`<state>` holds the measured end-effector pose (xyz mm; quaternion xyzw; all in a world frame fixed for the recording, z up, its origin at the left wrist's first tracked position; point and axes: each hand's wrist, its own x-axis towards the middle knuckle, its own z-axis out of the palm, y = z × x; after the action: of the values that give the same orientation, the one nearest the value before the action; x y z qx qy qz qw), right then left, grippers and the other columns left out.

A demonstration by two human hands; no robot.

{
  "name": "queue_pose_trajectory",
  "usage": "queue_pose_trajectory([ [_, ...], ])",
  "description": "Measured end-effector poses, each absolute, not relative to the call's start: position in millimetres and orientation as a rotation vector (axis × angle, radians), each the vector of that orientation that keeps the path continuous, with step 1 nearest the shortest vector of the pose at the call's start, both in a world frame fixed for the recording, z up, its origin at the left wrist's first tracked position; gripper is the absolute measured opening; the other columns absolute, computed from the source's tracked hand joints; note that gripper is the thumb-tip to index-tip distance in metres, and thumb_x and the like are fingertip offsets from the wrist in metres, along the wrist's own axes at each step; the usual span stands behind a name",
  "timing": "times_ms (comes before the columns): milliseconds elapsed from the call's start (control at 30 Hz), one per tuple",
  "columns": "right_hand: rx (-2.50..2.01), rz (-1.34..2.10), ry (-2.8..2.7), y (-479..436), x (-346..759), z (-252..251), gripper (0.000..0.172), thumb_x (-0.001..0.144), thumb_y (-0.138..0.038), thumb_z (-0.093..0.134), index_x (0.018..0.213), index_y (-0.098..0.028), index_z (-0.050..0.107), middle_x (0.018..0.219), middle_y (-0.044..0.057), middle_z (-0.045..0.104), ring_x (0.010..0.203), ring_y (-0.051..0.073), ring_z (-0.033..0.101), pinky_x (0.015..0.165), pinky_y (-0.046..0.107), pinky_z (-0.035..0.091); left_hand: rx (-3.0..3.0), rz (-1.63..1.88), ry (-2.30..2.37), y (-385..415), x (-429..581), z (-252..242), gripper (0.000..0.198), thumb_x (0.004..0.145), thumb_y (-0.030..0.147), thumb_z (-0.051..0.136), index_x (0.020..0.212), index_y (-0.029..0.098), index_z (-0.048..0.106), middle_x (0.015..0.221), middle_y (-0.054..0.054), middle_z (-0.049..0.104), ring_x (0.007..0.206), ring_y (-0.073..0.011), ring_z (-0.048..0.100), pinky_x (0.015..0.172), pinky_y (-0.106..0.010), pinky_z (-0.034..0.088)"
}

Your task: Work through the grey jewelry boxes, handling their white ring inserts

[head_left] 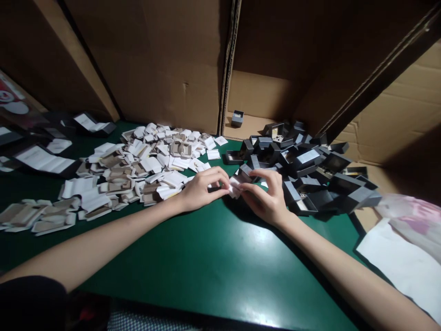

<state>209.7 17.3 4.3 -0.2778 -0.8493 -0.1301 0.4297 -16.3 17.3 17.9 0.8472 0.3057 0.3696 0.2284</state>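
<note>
A small white folded piece, like a paper box insert, is between my two hands above the green table. My left hand pinches its left side with thumb and forefinger. From the right, my right hand has thumb and fingertips closed on the same piece. A small grey box shows just behind the right fingers; whether they touch it I cannot tell. Close to the left hand lies a heap of white and grey-brown folded inserts. Beyond the right hand is a pile of open dark grey boxes.
Cardboard walls stand along the back. One small dark box sits apart on a cardboard flap. At the left are dark trays holding white pieces. A white sheet and a clear plastic bag lie at the right edge.
</note>
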Motion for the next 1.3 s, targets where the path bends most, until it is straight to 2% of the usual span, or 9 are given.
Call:
queue_pose_trajectory([
  [133,-0.719,-0.403,-2.228,11,207,6,0.012,0.085,-0.029,0.063,0.095,-0.023,0.063,0.094,0.005,0.064,0.078,0.016,0.053,0.069,0.034,0.036,2.488,0.922,0.846,17,-17,15,0.021,0.089,0.02,0.053,0.108,0.019,0.062,0.097,-0.007,0.057,0.094,-0.0169,0.056,0.085,-0.031,0.048],
  [367,-0.868,-0.392,-2.375,8,202,7,0.032,0.088,-0.043,0.057,0.109,-0.018,0.059,0.115,0.008,0.065,0.093,0.023,0.053,0.071,0.036,0.032,2.723,0.899,0.818,18,-17,11,0.016,0.089,0.019,0.054,0.103,0.015,0.061,0.105,-0.011,0.055,0.103,-0.0211,0.051,0.089,-0.037,0.048],
  [767,-0.978,-0.071,-2.337,8,199,5,0.025,0.088,-0.035,0.056,0.108,-0.019,0.056,0.11,0.008,0.065,0.096,0.024,0.053,0.074,0.037,0.036,2.846,1.055,0.698,16,-15,11,0.01,0.088,0.015,0.055,0.094,0.016,0.062,0.095,-0.009,0.059,0.091,-0.0186,0.055,0.077,-0.033,0.05],
  [833,-0.953,-0.022,-2.315,10,199,4,0.024,0.087,-0.032,0.057,0.107,-0.019,0.055,0.108,0.008,0.064,0.096,0.024,0.054,0.074,0.037,0.038,2.778,1.07,0.746,15,-15,12,0.015,0.088,0.017,0.055,0.102,0.017,0.06,0.1,-0.01,0.058,0.097,-0.0196,0.055,0.081,-0.034,0.051],
  [1000,-0.781,0.145,-2.252,14,201,1,0.032,0.082,-0.022,0.06,0.112,-0.02,0.048,0.107,0.01,0.061,0.099,0.025,0.055,0.08,0.04,0.046,2.586,1.016,0.912,18,-17,12,0.045,0.086,0.029,0.062,0.126,0.017,0.048,0.121,-0.013,0.055,0.114,-0.0236,0.052,0.092,-0.04,0.049],
  [1300,-0.69,0.177,-2.268,14,200,1,0.034,0.082,-0.02,0.06,0.112,-0.021,0.046,0.108,0.011,0.059,0.1,0.024,0.056,0.082,0.041,0.05,2.676,0.913,0.825,21,-19,6,0.049,0.083,0.028,0.065,0.128,0.016,0.049,0.117,-0.013,0.06,0.11,-0.0248,0.053,0.091,-0.042,0.049],
])
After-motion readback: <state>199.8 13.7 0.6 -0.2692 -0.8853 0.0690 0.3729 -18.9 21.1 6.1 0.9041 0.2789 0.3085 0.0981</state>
